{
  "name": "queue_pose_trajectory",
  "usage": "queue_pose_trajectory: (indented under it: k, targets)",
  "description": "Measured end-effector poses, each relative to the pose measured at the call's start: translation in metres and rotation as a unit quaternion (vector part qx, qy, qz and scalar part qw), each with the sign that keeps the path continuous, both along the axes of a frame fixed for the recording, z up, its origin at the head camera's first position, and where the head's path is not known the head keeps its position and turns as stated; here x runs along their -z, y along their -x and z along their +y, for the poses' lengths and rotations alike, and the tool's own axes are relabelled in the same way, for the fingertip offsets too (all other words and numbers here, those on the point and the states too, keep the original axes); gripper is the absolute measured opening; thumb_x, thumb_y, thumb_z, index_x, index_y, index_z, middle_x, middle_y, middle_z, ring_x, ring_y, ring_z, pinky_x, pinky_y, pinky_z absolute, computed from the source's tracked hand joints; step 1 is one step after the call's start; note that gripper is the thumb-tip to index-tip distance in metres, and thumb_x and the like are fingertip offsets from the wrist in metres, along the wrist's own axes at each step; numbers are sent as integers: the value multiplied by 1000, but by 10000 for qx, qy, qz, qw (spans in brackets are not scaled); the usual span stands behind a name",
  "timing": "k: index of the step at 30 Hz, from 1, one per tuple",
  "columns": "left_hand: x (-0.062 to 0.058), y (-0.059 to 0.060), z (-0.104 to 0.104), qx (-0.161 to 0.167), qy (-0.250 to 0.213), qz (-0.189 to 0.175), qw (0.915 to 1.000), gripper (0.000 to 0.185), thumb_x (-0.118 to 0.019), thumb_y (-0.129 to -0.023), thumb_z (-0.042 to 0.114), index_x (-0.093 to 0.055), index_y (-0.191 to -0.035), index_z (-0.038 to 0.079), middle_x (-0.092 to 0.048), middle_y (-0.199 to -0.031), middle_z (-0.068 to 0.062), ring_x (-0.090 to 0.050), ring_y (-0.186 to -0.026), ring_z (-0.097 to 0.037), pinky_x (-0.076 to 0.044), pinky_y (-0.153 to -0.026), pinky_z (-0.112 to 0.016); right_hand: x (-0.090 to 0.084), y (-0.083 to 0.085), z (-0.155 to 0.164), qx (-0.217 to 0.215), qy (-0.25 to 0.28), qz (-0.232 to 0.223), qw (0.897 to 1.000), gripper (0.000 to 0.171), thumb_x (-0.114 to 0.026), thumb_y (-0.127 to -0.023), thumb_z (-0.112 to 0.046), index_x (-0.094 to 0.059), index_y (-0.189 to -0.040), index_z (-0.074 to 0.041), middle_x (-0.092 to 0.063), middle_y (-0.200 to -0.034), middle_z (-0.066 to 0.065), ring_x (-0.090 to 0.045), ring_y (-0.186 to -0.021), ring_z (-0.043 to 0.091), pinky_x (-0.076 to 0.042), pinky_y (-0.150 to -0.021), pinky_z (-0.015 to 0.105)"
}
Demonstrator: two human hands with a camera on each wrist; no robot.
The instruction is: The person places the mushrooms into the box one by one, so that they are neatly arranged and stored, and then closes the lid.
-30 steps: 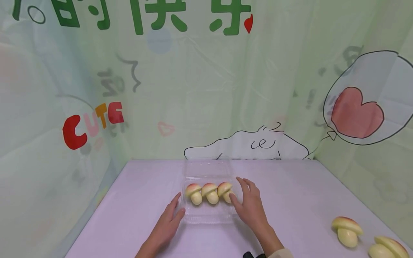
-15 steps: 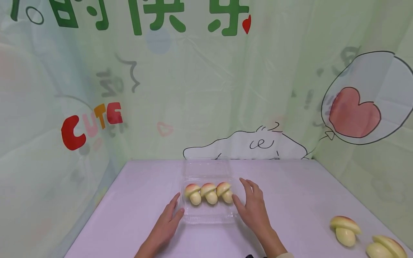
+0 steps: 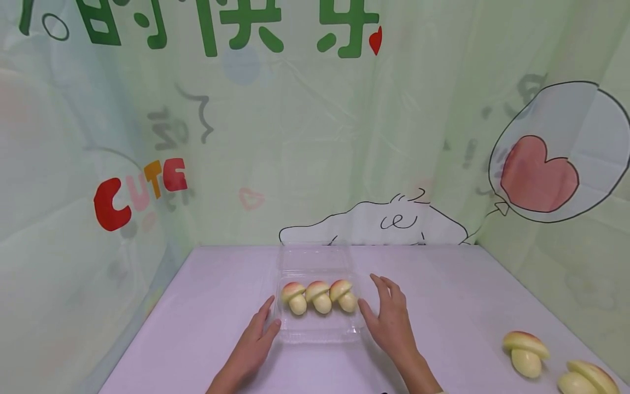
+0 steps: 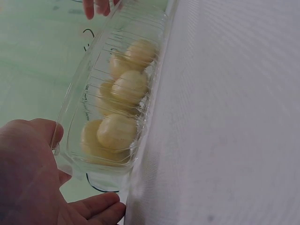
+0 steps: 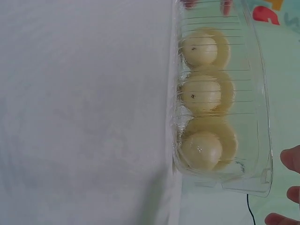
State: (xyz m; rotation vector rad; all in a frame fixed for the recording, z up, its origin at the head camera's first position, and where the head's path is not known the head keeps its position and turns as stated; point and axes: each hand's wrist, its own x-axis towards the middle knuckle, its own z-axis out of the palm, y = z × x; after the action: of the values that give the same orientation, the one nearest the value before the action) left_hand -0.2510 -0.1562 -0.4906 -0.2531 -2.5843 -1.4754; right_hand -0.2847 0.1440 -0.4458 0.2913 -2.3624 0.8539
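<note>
A clear plastic clamshell box [image 3: 317, 327] lies on the table with its lid [image 3: 315, 257] folded back. Three toy-like mushrooms with pale stems and reddish caps sit in a row inside: a left one [image 3: 295, 300], a middle one [image 3: 320, 298] and a right one [image 3: 344, 296]. At the box's left side is my left hand [image 3: 252, 343], its fingers extended; in the left wrist view the thumb [image 4: 49, 131] lies against the rim. My right hand [image 3: 392, 326] hovers just off the right side, fingers loosely bent and holding nothing; a gap shows in the right wrist view.
Two more mushrooms, one [image 3: 525, 353] and another [image 3: 588, 377], lie at the table's right front. The pale lilac table [image 3: 206, 306] is bounded by a printed light-green curtain [image 3: 315, 137] at the back and both sides.
My right hand has moved slightly right, away from the right mushroom and the box's side. The left hand and the mushrooms stay put, while the head view shifts a little.
</note>
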Motion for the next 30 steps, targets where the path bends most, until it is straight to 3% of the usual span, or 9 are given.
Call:
queue_pose_trajectory:
  k: [7, 21, 30]
  targets:
    - [-1, 0, 0, -24, 28, -51, 10000, 57, -45, -97, 43, -25, -148, 26, -34, -146, -12, -28, -135, -26, -23, -107, -53, -3, -2, 1, 104, -32, -69, 9999, 59, -70, -83, -23, -45, -135, -9, -41, -131, 19, -39, -118, 40, -38, -91, 58]
    - [-1, 1, 0, 4, 20, 23, 10000, 55, -45, -98, 37, -25, -148, 22, -35, -144, -17, -30, -134, -32, -24, -106, -55, -6, -6, 7, 250, 121, 181, 9994, 57, -71, -81, -19, -48, -133, -9, -42, -130, 20, -39, -117, 42, -39, -86, 59]
    - [0, 0, 2, -48, 69, 68, 9999, 55, -45, -98, 36, -26, -148, 22, -37, -142, -20, -33, -132, -35, -25, -105, -56, -7, -10, 11, 422, 167, 96, 9989, 56, -70, -81, -17, -48, -132, -7, -41, -130, 21, -38, -117, 43, -38, -85, 60]
